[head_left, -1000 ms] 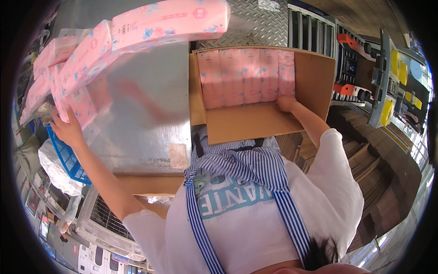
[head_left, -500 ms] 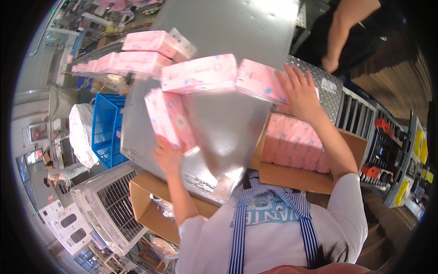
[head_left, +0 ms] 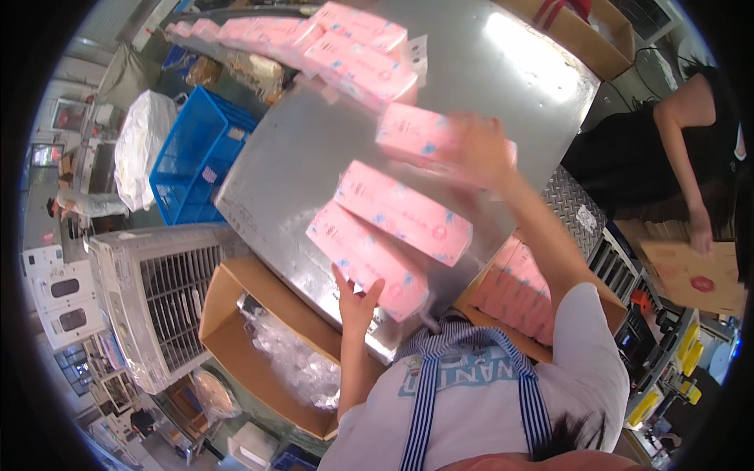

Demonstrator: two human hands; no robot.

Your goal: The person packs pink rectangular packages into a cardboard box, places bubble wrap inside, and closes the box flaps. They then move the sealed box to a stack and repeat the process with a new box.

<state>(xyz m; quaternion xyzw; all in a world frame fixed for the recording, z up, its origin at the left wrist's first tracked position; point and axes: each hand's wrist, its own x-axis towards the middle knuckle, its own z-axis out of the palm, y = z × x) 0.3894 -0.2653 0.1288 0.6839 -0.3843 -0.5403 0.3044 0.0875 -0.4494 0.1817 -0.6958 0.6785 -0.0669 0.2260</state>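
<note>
Some pink packs already fill the carton at right of centre, while the left hand clamps one pack on the steel surface, the blurred right hand seemingly closed on another, and a row waits at upper centre

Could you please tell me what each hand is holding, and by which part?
Left hand: near pink pack's lower edge. Right hand: blurred, on another pink pack; grip unclear.

I'm looking at a packing workshop: open brown cardboard cartons and a blue plastic crate flank the steel worktable.
</note>
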